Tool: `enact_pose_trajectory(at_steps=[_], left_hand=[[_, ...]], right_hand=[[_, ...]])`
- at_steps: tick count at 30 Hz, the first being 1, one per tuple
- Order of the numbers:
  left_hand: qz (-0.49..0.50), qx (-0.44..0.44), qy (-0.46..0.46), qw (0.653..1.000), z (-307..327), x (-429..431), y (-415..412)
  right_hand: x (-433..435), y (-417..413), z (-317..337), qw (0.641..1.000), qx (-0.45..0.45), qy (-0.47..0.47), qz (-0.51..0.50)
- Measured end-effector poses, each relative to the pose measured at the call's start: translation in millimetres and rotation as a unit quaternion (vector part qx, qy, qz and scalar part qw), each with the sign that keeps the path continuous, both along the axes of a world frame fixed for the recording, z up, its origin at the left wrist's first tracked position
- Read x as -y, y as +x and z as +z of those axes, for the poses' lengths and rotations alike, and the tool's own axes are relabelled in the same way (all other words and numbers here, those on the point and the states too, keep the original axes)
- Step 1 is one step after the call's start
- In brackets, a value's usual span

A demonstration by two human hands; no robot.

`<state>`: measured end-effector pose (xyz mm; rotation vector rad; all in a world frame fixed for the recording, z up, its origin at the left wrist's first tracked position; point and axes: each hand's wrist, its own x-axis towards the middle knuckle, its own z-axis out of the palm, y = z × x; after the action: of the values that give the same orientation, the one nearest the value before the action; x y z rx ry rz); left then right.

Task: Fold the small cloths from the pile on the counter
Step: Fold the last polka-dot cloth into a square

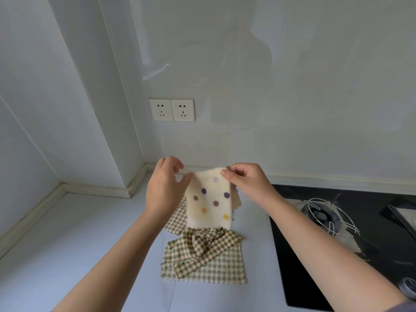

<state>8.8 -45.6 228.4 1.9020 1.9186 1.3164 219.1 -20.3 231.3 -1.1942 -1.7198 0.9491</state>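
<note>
Fingers (227,174) of left hand (165,188) and right hand (245,179) pinch the dotted cloth (210,206) by its top corners, above checked cloths (202,253); stove (337,255) alongside.

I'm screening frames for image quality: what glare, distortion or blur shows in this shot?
Head view: wide-angle bending curves the counter edges; a glare streak marks the glossy wall above the sockets; light even, shadows faint; dotted cloth, left hand, right hand sharp.

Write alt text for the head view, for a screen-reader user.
The left hand and right hand each pinch a top corner of a cream dotted cloth, holding it over crumpled green checked cloths on a pale counter. A black hob lies to the right, two wall sockets behind.
</note>
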Motion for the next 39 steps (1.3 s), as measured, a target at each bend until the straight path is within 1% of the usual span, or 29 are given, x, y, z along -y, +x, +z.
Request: enact_pose_trajectory(at_steps=[2, 5, 7, 10, 11, 14, 17, 19, 24, 27, 28, 29, 30, 31, 33, 35, 37, 39], left_hand=[[-0.033, 0.016, -0.020, 0.999, -5, 7, 11], [-0.131, 0.072, -0.115, 0.982, -16, 13, 26], [-0.167, 0.120, -0.143, 0.968, -20, 13, 31], [-0.184, 0.155, -0.158, 0.958, -21, 12, 33], [-0.183, 0.149, -0.165, 0.958, -20, 11, 33], [-0.163, 0.092, -0.176, 0.966, -17, 8, 35], [-0.154, 0.072, -0.185, 0.968, -17, 6, 37], [-0.146, 0.040, -0.188, 0.971, -17, 6, 38], [-0.153, -0.008, -0.198, 0.968, -18, 5, 40], [-0.153, -0.017, -0.204, 0.967, -21, 4, 39], [-0.153, -0.024, -0.207, 0.966, -21, 4, 38], [-0.154, -0.034, -0.210, 0.965, -20, 4, 37], [-0.160, -0.047, -0.213, 0.963, -20, 3, 34], [-0.170, -0.064, -0.217, 0.959, -19, 2, 32], [-0.198, -0.109, -0.227, 0.947, -15, 1, 26], [-0.231, -0.160, -0.231, 0.931, -11, 1, 21], [-0.265, -0.190, -0.224, 0.918, -10, -1, 14], [-0.290, -0.176, -0.212, 0.917, -11, 0, 7]], right_hand=[[0, -6, -2, 0.999, 0.022, 0.000, -0.024], [-1, -12, -1, 0.998, 0.031, -0.004, -0.060], [2, -15, 4, 0.999, -0.002, -0.029, -0.045], [9, -15, 14, 0.991, -0.085, -0.098, 0.016], [11, -13, 16, 0.988, -0.101, -0.115, 0.036], [14, -10, 18, 0.978, -0.122, -0.151, 0.074], [14, -9, 14, 0.977, -0.116, -0.162, 0.072], [13, -9, 13, 0.977, -0.116, -0.166, 0.071], [11, -6, 10, 0.977, -0.108, -0.173, 0.067], [13, -4, 11, 0.977, -0.107, -0.172, 0.068], [14, -4, 11, 0.982, -0.080, -0.154, 0.068], [15, -3, 10, 0.991, -0.026, -0.116, 0.066], [15, -1, 8, 0.995, 0.045, -0.065, 0.065], [14, 0, 5, 0.991, 0.117, -0.014, 0.069], [12, 4, 0, 0.967, 0.235, 0.059, 0.080], [11, 8, 0, 0.936, 0.320, 0.114, 0.097], [10, 9, 2, 0.914, 0.358, 0.140, 0.127], [11, 9, 5, 0.916, 0.349, 0.126, 0.153]])
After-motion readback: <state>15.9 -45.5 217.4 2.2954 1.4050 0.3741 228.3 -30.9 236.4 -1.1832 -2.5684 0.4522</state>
